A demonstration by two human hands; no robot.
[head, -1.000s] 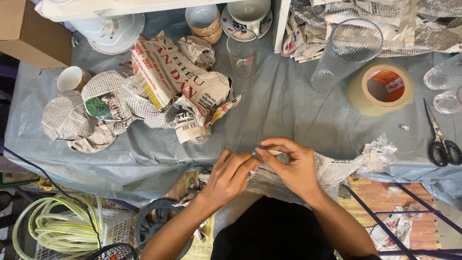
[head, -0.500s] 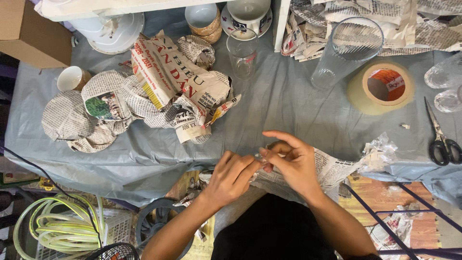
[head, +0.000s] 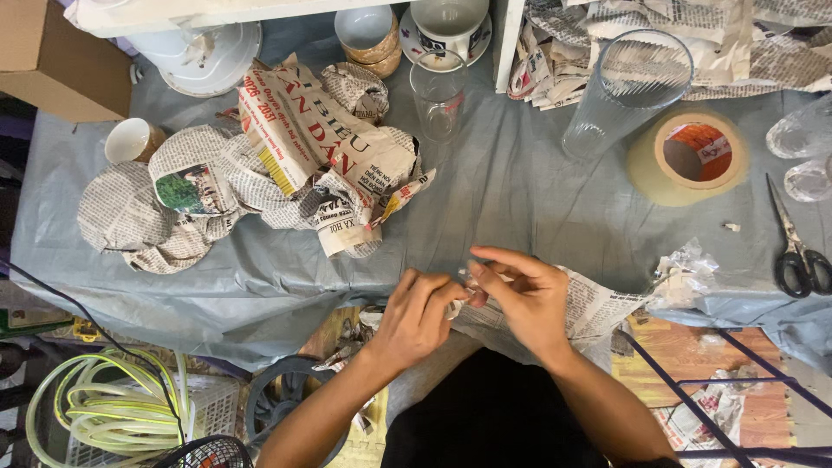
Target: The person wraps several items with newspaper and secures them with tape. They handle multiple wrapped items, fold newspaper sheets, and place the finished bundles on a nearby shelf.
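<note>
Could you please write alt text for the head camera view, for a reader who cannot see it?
Left hand and right hand pinch a newspaper-wrapped bundle at the table edge. Crumpled newspaper, glasses, a tape roll and scissors lie beyond.

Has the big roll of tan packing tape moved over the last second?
No. The roll of tan packing tape sits as before, between the tall clear glass and black-handled scissors.

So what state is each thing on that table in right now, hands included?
left hand: fingers pinched on a small item, too hidden to identify
right hand: curled over the same spot, on the newspaper sheet
tall glass: upright, empty, unwrapped
small glass: upright, empty
tape roll: lying flat
scissors: closed, lying flat
newspaper bundles: crumpled, wrapped
</note>
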